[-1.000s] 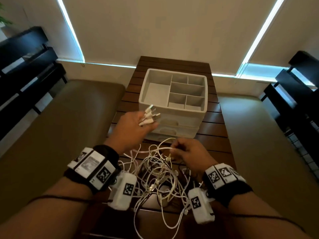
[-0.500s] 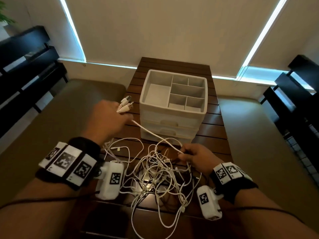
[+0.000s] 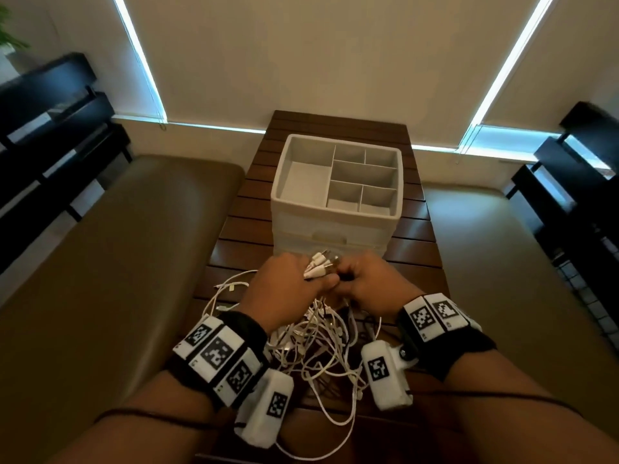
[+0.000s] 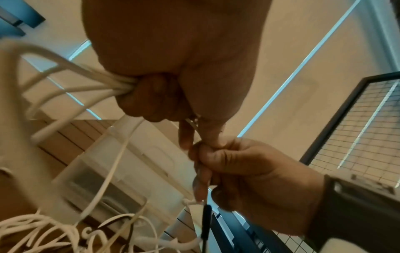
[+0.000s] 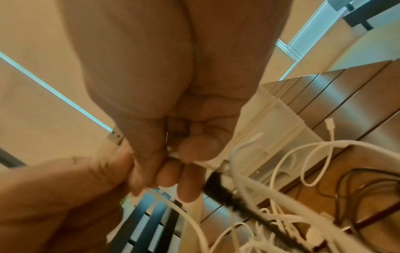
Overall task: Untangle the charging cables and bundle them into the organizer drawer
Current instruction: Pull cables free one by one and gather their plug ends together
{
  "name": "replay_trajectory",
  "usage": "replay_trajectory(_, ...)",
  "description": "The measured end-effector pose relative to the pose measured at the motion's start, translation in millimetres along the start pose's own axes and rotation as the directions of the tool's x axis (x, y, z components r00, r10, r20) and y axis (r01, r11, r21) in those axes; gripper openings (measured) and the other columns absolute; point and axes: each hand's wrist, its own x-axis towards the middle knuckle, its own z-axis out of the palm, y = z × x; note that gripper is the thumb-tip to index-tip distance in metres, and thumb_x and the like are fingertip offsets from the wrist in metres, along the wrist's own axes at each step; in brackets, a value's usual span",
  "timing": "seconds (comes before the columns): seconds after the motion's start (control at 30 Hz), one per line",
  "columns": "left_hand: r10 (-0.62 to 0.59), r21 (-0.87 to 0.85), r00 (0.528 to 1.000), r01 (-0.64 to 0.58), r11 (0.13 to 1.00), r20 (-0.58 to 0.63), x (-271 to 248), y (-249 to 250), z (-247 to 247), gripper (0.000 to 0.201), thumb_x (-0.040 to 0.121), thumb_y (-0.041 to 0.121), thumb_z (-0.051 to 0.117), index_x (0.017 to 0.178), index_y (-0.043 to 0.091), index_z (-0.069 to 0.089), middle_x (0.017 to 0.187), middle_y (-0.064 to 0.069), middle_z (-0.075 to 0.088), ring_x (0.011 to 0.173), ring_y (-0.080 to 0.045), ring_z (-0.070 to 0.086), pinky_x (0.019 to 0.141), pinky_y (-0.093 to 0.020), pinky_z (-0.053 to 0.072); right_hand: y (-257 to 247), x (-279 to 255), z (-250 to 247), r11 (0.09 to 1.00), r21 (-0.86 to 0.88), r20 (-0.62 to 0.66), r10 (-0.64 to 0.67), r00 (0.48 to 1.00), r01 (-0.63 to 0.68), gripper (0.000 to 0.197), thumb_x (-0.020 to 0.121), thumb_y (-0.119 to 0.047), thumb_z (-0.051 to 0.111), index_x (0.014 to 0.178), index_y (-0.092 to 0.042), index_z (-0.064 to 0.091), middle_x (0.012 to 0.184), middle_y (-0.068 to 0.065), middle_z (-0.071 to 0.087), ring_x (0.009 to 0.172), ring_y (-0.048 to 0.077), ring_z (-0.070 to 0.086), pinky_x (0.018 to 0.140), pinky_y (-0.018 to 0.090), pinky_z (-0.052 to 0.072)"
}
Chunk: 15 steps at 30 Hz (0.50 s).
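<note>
White connector ends (image 3: 320,264) sit clamped in our left hand (image 3: 288,289) to keep freed cables gathered, while our right hand (image 3: 371,283) fingers pinch a black cable (image 5: 242,200).

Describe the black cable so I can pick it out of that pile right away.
Start at the white organizer on the slatted table; right in front of it the two hands meet over a cable tangle. The black cable runs down from the right hand, which pinches its end. Nearly every other cable around it is white, so its dark sheath stands out.
</note>
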Motion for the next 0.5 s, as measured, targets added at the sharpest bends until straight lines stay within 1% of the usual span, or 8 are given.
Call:
replay_trajectory(0.07, -0.043, 0.004, 0.999, 0.043, 0.999, -0.030, 2.6, -3.6, -7.6, 0.031, 0.086, 0.045, 0.069, 0.070, 0.020, 0.062, 0.066, 0.001, 0.062, 0.062, -0.016, 0.059, 0.053, -0.027, 0.040, 6.7, -3.9, 1.4, 0.998, -0.013, 0.052, 0.055, 0.997, -0.055, 0.005, 0.085, -0.015, 0.069, 0.081, -0.017, 0.069, 0.072, 0.004, 0.070, 0.058, 0.013, 0.063, 0.057, 0.028, 0.054)
replay_trajectory(0.1, -0.076, -0.018, 0.995, 0.075, 0.997, -0.068, 4.7, -6.5, -15.7, 0.028, 0.085, 0.044, 0.070, 0.075, 0.018, 0.066, 0.069, -0.001, 0.065, 0.062, -0.016, 0.059, 0.054, -0.027, 0.042, 12.9, -6.4, 3.6, 0.995, -0.031, 0.076, 0.092, 0.993, -0.090, 0.006, 0.087, -0.015, 0.067, 0.082, -0.015, 0.068, 0.072, 0.005, 0.069, 0.056, 0.010, 0.062, 0.055, 0.024, 0.052)
replay_trajectory(0.17, -0.127, -0.004, 0.978, 0.128, 0.992, -0.165, 10.5, -14.4, -37.7, 0.022, 0.084, 0.040, 0.072, 0.081, 0.018, 0.070, 0.073, -0.003, 0.067, 0.063, -0.016, 0.061, 0.056, -0.027, 0.045, 25.7, -11.9, 6.9, 0.987, -0.036, 0.060, 0.158, 0.986, -0.156, 0.006, 0.088, -0.011, 0.065, 0.083, -0.010, 0.068, 0.072, 0.006, 0.068, 0.055, 0.008, 0.060, 0.053, 0.020, 0.050)
replay_trajectory(0.2, -0.149, 0.023, 0.970, 0.156, 0.988, -0.194, 12.5, -17.9, -48.9, 0.018, 0.083, 0.038, 0.073, 0.081, 0.020, 0.070, 0.074, -0.003, 0.067, 0.066, -0.018, 0.062, 0.056, -0.027, 0.045, 32.1, -13.2, 8.2, 0.982, -0.049, 0.034, 0.182, 0.983, -0.180, 0.005, 0.087, -0.009, 0.065, 0.083, -0.010, 0.068, 0.073, 0.006, 0.068, 0.058, 0.009, 0.062, 0.054, 0.021, 0.051)
replay_trajectory(0.27, -0.195, 0.138, 0.959, 0.225, 0.964, -0.204, 14.8, -23.8, -62.2, 0.016, 0.080, 0.032, 0.075, 0.089, 0.020, 0.071, 0.077, -0.002, 0.066, 0.074, -0.022, 0.064, 0.062, -0.029, 0.047, 39.7, -10.9, 9.5, 0.974, -0.146, -0.008, 0.174, 0.985, -0.174, 0.008, 0.085, -0.010, 0.068, 0.080, -0.016, 0.070, 0.076, 0.002, 0.070, 0.069, 0.015, 0.066, 0.063, 0.023, 0.051)
replay_trajectory(0.33, -0.199, 0.265, 0.961, 0.245, 0.932, -0.192, 12.2, -25.3, -59.5, 0.017, 0.081, 0.030, 0.073, 0.094, 0.020, 0.071, 0.079, -0.001, 0.063, 0.075, -0.023, 0.062, 0.064, -0.030, 0.045, 37.3, -7.4, 12.0, 0.977, -0.161, -0.005, 0.141, 0.990, -0.140, 0.013, 0.085, -0.013, 0.069, 0.077, -0.023, 0.070, 0.071, -0.005, 0.069, 0.068, 0.010, 0.065, 0.067, 0.026, 0.051)
replay_trajectory(0.4, -0.160, 0.275, 0.975, 0.197, 0.941, -0.151, 7.0, -20.0, -44.6, 0.017, 0.083, 0.034, 0.070, 0.094, 0.020, 0.070, 0.078, 0.002, 0.062, 0.072, -0.019, 0.060, 0.063, -0.031, 0.047, 31.2, -3.2, 14.9, 0.985, -0.136, -0.013, 0.104, 0.995, -0.104, 0.012, 0.087, -0.017, 0.067, 0.080, -0.025, 0.072, 0.073, -0.004, 0.070, 0.067, 0.009, 0.065, 0.071, 0.033, 0.054)
replay_trajectory(0.5, -0.081, 0.251, 0.995, 0.095, 0.963, -0.067, 0.2, -7.3, -16.6, 0.031, 0.079, 0.053, 0.070, 0.084, 0.023, 0.065, 0.076, 0.003, 0.063, 0.070, -0.017, 0.061, 0.058, -0.029, 0.044, 19.6, 3.9, 14.6, 0.977, -0.204, -0.038, 0.050, 0.998, -0.057, 0.009, 0.089, -0.023, 0.065, 0.084, -0.023, 0.073, 0.077, -0.002, 0.071, 0.075, 0.016, 0.067, 0.074, 0.035, 0.053)
